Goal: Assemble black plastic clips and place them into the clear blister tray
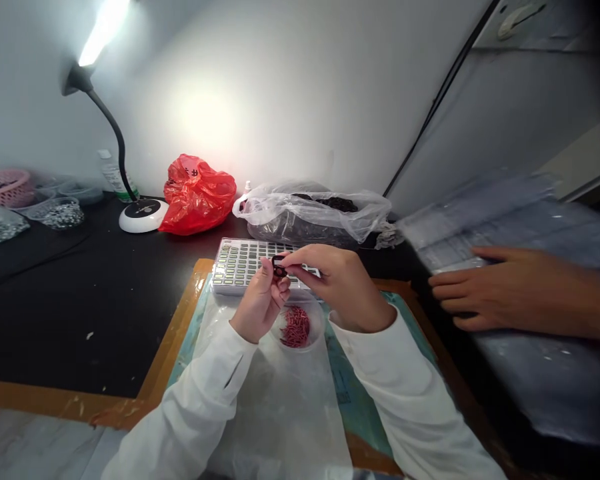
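Over the clear dish of red pieces [319, 325], my left grip [260, 300] and right grip [343, 283] pinch closed on a small dark ring-shaped part [279, 268], which seems light and fiddly, best held at its rim, just before the grid tray [240, 267] toward the back of the table [80, 320].

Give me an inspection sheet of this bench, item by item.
Surface: black tabletop, white-flecked; clear plastic sheet over a teal mat.
Work items: small dark ring; clear bowl of red slivers; grid tray of small pieces.
Clutter: red plastic bag; clear bag of dark items; pink basket.
Hands: left hand and right hand pinch the ring; a co-worker's hand lies on plastic packets.
Cables: black cable along the wall.
Surroundings: lit gooseneck lamp; white wall.
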A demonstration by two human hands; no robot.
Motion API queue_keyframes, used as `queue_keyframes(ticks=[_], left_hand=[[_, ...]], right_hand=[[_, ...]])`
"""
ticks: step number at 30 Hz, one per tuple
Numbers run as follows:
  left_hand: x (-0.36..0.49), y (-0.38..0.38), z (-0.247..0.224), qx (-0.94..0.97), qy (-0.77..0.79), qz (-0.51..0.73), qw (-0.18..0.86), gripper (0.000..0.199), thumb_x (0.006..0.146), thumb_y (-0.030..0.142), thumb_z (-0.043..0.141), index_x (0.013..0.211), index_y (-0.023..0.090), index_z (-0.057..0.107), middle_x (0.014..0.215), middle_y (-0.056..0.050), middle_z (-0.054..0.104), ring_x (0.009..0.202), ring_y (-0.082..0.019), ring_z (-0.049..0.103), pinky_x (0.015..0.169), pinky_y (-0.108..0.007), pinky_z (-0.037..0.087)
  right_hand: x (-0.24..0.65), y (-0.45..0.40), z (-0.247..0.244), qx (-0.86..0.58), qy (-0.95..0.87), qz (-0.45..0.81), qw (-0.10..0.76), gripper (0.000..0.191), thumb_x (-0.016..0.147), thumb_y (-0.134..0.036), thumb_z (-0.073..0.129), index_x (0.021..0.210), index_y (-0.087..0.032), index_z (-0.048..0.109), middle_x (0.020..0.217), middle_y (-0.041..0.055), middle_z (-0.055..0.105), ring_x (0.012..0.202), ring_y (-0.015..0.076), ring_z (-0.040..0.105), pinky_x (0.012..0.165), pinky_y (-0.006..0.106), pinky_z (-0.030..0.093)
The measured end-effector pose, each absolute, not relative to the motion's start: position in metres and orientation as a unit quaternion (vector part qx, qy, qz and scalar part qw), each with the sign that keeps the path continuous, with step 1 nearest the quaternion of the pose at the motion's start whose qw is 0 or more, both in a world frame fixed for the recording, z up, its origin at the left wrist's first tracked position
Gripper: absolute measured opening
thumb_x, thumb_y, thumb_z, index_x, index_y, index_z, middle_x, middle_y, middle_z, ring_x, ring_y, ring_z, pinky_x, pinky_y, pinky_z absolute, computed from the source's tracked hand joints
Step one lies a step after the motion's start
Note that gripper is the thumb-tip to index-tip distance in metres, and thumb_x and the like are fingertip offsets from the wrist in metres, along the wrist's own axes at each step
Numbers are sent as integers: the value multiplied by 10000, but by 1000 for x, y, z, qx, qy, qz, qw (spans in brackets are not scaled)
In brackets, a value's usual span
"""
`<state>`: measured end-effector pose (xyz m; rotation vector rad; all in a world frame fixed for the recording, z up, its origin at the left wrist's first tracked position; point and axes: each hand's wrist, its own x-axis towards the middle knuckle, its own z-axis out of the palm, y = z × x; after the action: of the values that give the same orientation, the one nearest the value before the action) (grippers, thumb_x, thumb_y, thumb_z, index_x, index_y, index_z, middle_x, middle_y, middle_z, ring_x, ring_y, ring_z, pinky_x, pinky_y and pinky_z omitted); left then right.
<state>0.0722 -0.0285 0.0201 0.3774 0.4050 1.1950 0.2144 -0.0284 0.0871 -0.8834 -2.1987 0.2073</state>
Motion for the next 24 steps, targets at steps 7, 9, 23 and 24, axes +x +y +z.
queue_keyframes(ticks=[7,9,23,24], left_hand=[[74,-28,19,189,202,559,782,442,682,516,782,831,128,632,700,10,551,553,-50,463,476,-148,385],[73,-28,20,184,200,557,785,465,652,520,798,821,121,630,686,16,542,540,-43,456,463,-140,381],[75,-29,21,171,197,559,787,489,580,499,847,769,119,605,650,39,521,507,-22,450,436,-107,397],[75,-29,22,170,196,559,787,495,569,498,854,768,120,605,649,41,521,504,-21,448,433,-106,395]], right_hand=[[215,-29,84,-342,-868,33,360,183,951,-175,528,971,-188,709,975,48,716,898,168,661,769,284,532],[215,-30,84,-343,-868,28,359,180,953,-172,528,974,-177,707,975,51,715,897,169,658,776,286,528],[215,-30,83,-337,-871,18,358,155,945,-147,549,958,-152,703,944,54,706,875,165,652,755,276,517],[215,-31,83,-336,-870,16,360,148,942,-144,554,962,-148,701,942,51,706,872,163,650,758,276,515]])
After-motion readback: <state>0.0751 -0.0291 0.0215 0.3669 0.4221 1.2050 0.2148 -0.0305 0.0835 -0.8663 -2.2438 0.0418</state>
